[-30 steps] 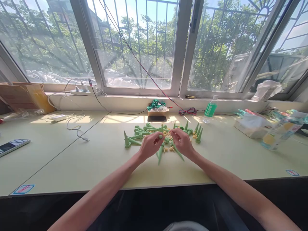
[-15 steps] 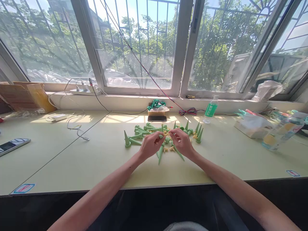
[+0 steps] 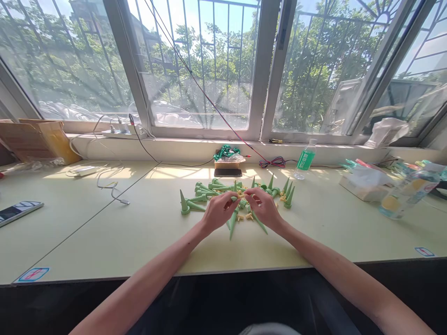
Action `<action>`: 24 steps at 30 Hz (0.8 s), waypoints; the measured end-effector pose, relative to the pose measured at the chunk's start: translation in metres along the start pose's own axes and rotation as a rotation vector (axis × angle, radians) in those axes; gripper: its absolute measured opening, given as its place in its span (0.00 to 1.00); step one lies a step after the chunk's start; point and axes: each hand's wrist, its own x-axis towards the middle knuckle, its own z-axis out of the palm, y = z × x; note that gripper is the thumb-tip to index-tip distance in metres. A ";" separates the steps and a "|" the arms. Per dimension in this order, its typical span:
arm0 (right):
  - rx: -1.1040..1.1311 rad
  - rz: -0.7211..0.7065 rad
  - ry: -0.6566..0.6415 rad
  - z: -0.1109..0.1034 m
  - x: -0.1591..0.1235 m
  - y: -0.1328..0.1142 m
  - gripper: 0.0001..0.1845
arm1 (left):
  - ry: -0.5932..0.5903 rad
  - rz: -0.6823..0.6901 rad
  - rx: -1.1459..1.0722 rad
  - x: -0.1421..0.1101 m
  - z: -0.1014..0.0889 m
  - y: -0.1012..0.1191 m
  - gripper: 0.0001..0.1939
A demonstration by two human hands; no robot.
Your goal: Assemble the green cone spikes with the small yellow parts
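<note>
Over the middle of a pile of green plastic spikes (image 3: 216,185), my two hands meet, their fingertips almost touching. My left hand (image 3: 220,210) is closed in a pinch, with a small light-green part (image 3: 233,198) showing at its fingers. A small yellow plastic piece (image 3: 240,196) sits between the two hands, and the thumb and fingers of my right hand (image 3: 263,204) are pinched on its right side. Fingers hide most of both parts. Several spikes stand upright on their caps, such as one spike (image 3: 185,204) at the left. Loose yellow pieces (image 3: 249,216) lie just below my hands.
Behind the pile are a dark phone (image 3: 227,172) and a small box (image 3: 228,164) with green material. A green-labelled bottle (image 3: 305,159) stands to the right, near a tissue box (image 3: 365,184). Another phone (image 3: 21,212) and a white cable (image 3: 113,190) lie at left.
Both hands stay over the pile. The right fingertips have shifted slightly left, closer to the left hand, around the yellow piece. The things on the table have not moved.
</note>
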 end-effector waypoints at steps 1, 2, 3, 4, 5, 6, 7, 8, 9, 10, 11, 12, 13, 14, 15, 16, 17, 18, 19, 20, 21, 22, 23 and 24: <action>0.001 0.002 -0.001 0.000 0.000 0.000 0.12 | -0.001 -0.001 0.000 0.000 0.000 0.000 0.06; 0.002 0.003 -0.001 0.000 0.000 0.000 0.12 | 0.000 -0.001 0.000 0.000 0.000 0.000 0.06; 0.003 0.004 -0.002 0.000 0.000 0.000 0.12 | 0.002 0.001 0.002 0.000 0.000 0.000 0.06; 0.005 0.005 -0.003 0.000 0.000 0.001 0.12 | 0.004 0.006 0.005 0.000 0.000 0.000 0.06; 0.007 0.005 -0.004 0.000 0.000 0.001 0.12 | 0.007 0.012 0.006 0.000 0.000 0.000 0.06; 0.009 0.005 -0.005 0.000 0.000 0.001 0.12 | 0.010 0.020 0.006 0.000 0.000 -0.001 0.06; 0.011 0.004 -0.007 0.000 0.000 0.001 0.12 | 0.015 0.028 0.004 0.000 0.001 -0.001 0.06; 0.014 0.002 -0.008 0.000 -0.001 0.001 0.12 | 0.018 0.036 0.001 0.000 0.001 -0.002 0.06; 0.017 0.001 -0.010 0.000 -0.001 0.000 0.12 | 0.021 0.042 -0.002 0.000 0.001 -0.002 0.06; 0.019 0.000 -0.013 -0.001 -0.001 0.000 0.11 | 0.024 0.046 -0.003 0.000 0.001 -0.003 0.06; 0.020 -0.001 -0.017 -0.001 -0.001 0.000 0.11 | 0.026 0.049 -0.004 0.000 0.001 -0.003 0.05; 0.021 -0.001 -0.020 -0.001 -0.001 -0.001 0.11 | 0.026 0.051 -0.004 0.000 0.001 -0.004 0.05; 0.022 -0.004 -0.022 -0.001 -0.001 -0.001 0.11 | 0.027 0.052 -0.005 0.000 0.002 -0.004 0.05; 0.021 -0.006 -0.023 -0.001 -0.001 -0.002 0.11 | 0.029 0.053 -0.006 0.000 0.002 -0.004 0.05; 0.021 -0.008 -0.025 -0.002 -0.001 -0.002 0.11 | 0.031 0.055 -0.007 0.000 0.002 -0.004 0.05; 0.021 -0.009 -0.026 -0.002 -0.001 -0.002 0.10 | 0.033 0.057 -0.008 0.000 0.002 -0.004 0.05; 0.021 -0.010 -0.028 -0.002 -0.001 -0.002 0.10 | 0.034 0.059 -0.009 0.000 0.001 -0.004 0.05; 0.021 -0.011 -0.028 -0.002 0.000 -0.002 0.10 | 0.035 0.061 -0.010 0.000 0.001 -0.004 0.05; 0.020 -0.011 -0.027 -0.002 0.000 -0.002 0.10 | 0.037 0.064 -0.012 0.000 0.001 -0.004 0.05; 0.018 -0.012 -0.025 -0.002 0.000 -0.001 0.10 | 0.039 0.066 -0.015 0.000 0.001 -0.004 0.05; 0.015 -0.013 -0.022 -0.002 -0.001 -0.001 0.10 | 0.039 0.067 -0.019 0.000 0.001 -0.004 0.05; 0.013 -0.013 -0.020 -0.001 -0.001 -0.001 0.10 | 0.040 0.068 -0.021 0.000 0.002 -0.004 0.05; 0.012 -0.012 -0.019 -0.001 -0.001 -0.001 0.10 | 0.041 0.067 -0.023 0.000 0.002 -0.004 0.05; 0.012 -0.012 -0.019 -0.001 -0.001 0.000 0.10 | 0.040 0.065 -0.023 0.000 0.002 -0.004 0.05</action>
